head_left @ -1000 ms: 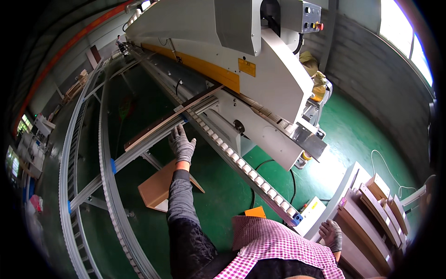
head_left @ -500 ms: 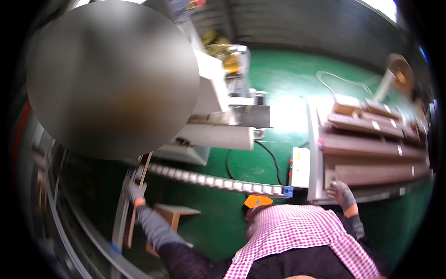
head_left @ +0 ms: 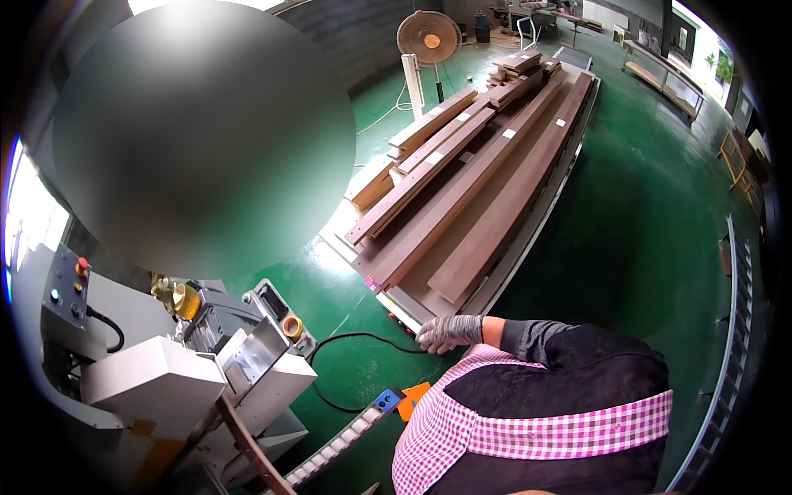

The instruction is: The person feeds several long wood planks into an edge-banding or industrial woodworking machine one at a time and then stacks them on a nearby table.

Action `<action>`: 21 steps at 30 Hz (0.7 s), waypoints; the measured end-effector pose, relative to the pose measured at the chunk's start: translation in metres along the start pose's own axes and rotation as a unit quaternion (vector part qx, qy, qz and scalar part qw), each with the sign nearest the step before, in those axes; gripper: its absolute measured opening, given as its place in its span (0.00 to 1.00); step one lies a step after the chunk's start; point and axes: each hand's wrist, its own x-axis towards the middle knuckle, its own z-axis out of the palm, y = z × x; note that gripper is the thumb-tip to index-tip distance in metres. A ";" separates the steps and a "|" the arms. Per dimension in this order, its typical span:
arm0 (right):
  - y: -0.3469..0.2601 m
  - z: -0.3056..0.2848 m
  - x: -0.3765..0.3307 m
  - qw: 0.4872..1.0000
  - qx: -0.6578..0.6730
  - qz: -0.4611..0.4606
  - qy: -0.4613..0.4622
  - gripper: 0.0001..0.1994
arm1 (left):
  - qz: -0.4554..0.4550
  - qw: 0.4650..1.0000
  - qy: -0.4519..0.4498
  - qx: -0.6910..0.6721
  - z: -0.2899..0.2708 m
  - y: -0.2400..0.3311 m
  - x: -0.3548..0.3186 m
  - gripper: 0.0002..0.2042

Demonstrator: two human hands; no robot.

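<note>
My right hand (head_left: pixel 450 332), in a grey knit glove with an orange cuff, hangs at the near corner of a long low table (head_left: pixel 516 276). Its fingers are loosely bent and hold nothing I can see. Whether they touch the table's edge cannot be made out. Long reddish-brown wooden boards (head_left: pixel 516 198) lie on the table, several with small white labels. The nearest board (head_left: pixel 454 280) ends just beyond my hand. My left hand is out of view. At the lower left, a dark brown wooden strip (head_left: pixel 252 450) slants beside a white machine (head_left: pixel 157 379).
A roller track (head_left: pixel 351 437) with a blue end runs beside an orange piece (head_left: pixel 415 401). A black cable (head_left: pixel 330 404) loops over the green floor. A fan (head_left: pixel 429 37) stands behind the boards; a metal rail frame (head_left: pixel 726 346) is at far right. A blurred disc covers the upper left.
My view has swung to the right, bringing the table of boards to the middle. My left hand, earlier by the rail at the wooden strip, has left the view. My right hand stays near the table corner.
</note>
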 end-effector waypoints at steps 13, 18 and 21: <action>-0.043 0.014 0.026 0.968 0.182 -0.074 -0.159 0.30 | 0.345 0.933 -0.101 -0.018 0.005 0.392 -0.120 0.30; -0.111 -0.072 -0.008 0.933 0.309 -0.179 0.050 0.20 | 0.538 0.841 -0.056 -0.002 0.046 0.513 -0.135 0.33; -0.146 -0.157 0.009 0.913 0.284 -0.231 0.180 0.18 | 0.606 0.794 -0.003 0.039 0.063 0.555 -0.114 0.36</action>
